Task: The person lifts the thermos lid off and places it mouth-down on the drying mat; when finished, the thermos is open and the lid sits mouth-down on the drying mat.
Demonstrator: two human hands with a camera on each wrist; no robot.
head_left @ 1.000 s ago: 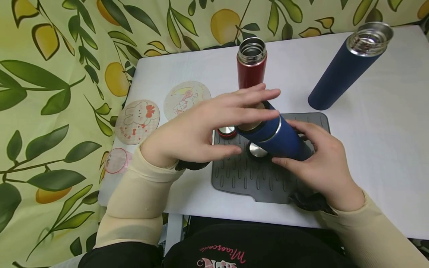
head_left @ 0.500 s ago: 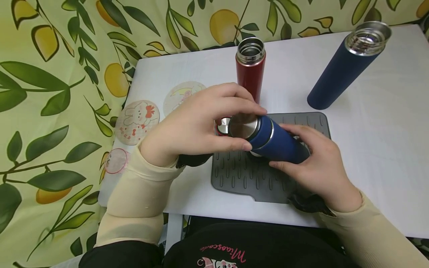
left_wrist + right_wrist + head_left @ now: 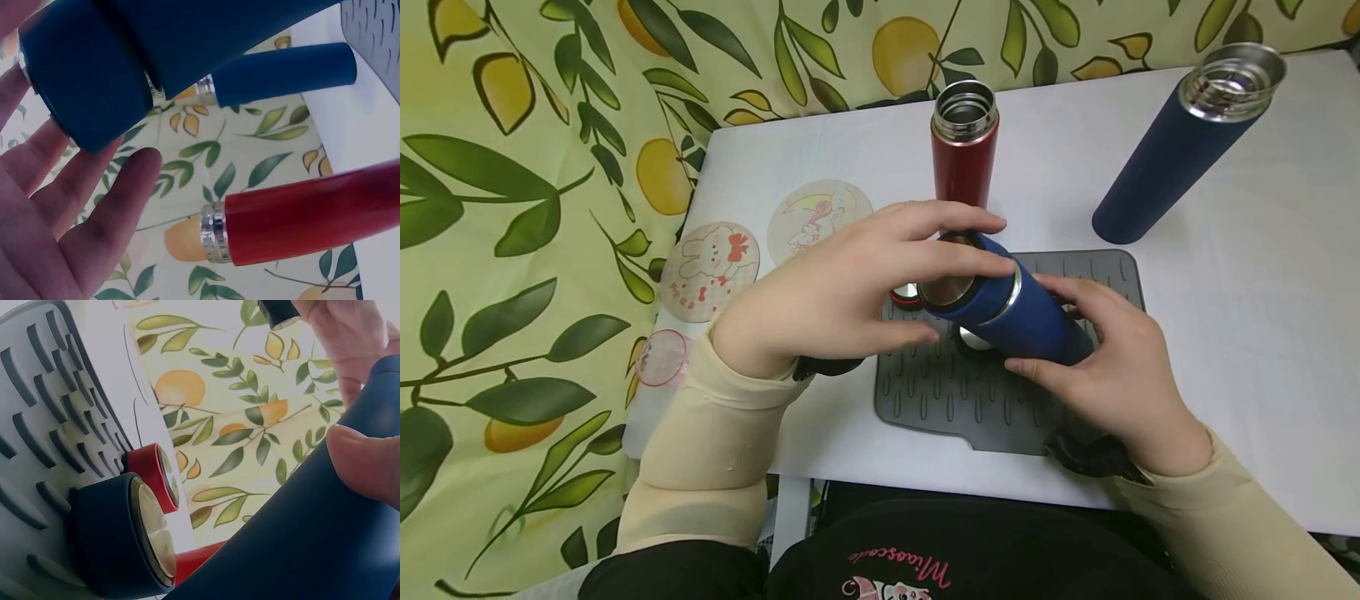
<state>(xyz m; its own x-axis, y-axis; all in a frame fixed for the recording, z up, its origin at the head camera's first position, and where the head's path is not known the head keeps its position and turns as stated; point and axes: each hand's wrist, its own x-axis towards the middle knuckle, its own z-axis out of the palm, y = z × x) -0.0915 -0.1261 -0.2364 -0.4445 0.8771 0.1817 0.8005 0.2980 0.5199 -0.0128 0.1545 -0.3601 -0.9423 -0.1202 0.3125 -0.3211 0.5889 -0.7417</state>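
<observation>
My right hand (image 3: 1123, 362) grips the body of a blue vacuum flask (image 3: 1037, 321), which tilts to the left above a grey mat. The flask wears a blue screw cap (image 3: 983, 303) with a steel top, and a silver ring marks the join. My left hand (image 3: 865, 287) lies over the cap with its fingers stretched across it; the thumb stands away from the cap. In the left wrist view, that hand's fingers (image 3: 94, 187) spread beside the blue cap. Two loose lids are on the mat below: a blue one (image 3: 119, 537) and a red one (image 3: 156, 478), both steel-topped.
A red flask (image 3: 962, 171) stands uncapped behind the hands. To the right is a tall navy flask (image 3: 1176, 150), also uncapped. Two round printed coasters (image 3: 711, 271) and a small pink-rimmed cup (image 3: 660, 358) lie left. The ribbed mat (image 3: 925, 408) rests on a white table (image 3: 1247, 333).
Half a second ago my left thumb and fingers were curled round the cap; now the thumb is off it and the fingers are extended. The right hand keeps its grip, almost still.
</observation>
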